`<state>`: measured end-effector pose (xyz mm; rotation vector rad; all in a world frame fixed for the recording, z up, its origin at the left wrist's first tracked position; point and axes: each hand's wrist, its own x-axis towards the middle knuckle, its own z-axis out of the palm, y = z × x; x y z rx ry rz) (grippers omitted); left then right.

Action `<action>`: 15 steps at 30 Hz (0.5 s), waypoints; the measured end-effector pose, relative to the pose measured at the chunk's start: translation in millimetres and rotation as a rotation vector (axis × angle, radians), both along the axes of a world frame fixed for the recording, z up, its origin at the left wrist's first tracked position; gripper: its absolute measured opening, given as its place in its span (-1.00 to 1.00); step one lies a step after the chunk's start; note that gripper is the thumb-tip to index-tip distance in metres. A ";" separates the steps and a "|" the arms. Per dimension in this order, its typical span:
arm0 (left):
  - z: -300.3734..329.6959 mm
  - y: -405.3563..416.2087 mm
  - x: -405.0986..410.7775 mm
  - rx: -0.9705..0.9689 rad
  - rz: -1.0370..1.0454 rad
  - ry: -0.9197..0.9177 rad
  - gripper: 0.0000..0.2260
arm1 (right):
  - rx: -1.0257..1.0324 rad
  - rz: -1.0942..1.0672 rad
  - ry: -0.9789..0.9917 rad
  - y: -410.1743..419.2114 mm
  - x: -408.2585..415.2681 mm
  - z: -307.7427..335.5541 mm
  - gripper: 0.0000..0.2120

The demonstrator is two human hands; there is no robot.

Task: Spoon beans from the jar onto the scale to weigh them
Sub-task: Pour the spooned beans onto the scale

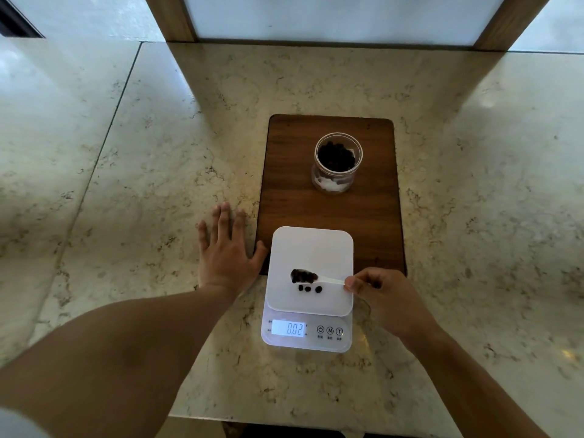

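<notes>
A clear, lidless jar [338, 164] of dark beans stands on a wooden board [331, 210]. In front of it sits a white digital scale [311, 248], its lit display [289, 328] reading 0.02. My right hand [379, 298] pinches the handle of a small white spoon [330, 280] held over the scale's platform, its bowl heaped with dark beans [302, 275]. Three loose beans [309, 289] lie on the platform just below the spoon. My left hand [226, 252] rests flat on the counter, fingers spread, its thumb touching the board's left edge.
The marble counter [158, 172] stretches wide to both sides. A wood-framed panel [341, 17] stands at the back. The counter's front edge [196, 417] runs just below my forearms.
</notes>
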<state>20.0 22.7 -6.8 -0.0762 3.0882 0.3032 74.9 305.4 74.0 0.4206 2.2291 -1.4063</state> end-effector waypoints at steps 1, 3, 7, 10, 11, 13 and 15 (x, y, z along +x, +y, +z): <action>0.2 -0.1 -0.1 0.001 0.000 -0.001 -0.28 | -0.004 -0.004 0.004 0.3 0.4 -0.4 -0.79; 0.5 0.0 -0.4 0.009 0.001 -0.001 -0.29 | -0.014 -0.015 0.018 1.0 0.2 -1.0 -0.81; 1.1 -0.5 0.2 0.008 -0.003 -0.005 -0.28 | 0.009 -0.025 0.076 2.6 0.1 -0.3 -0.84; 1.2 -0.4 0.1 0.002 -0.002 -0.014 -0.28 | 0.033 -0.047 0.120 4.5 0.0 -1.6 -0.85; 1.1 -0.1 0.1 0.000 -0.003 -0.016 -0.28 | 0.039 -0.047 0.133 5.2 0.1 -1.8 -0.85; 1.1 -0.3 0.0 0.000 -0.001 -0.017 -0.29 | 0.044 -0.042 0.146 6.0 0.2 -2.7 -0.86; 1.0 -0.7 0.0 -0.001 -0.002 -0.017 -0.29 | 0.045 -0.045 0.162 6.8 0.2 -2.8 -0.86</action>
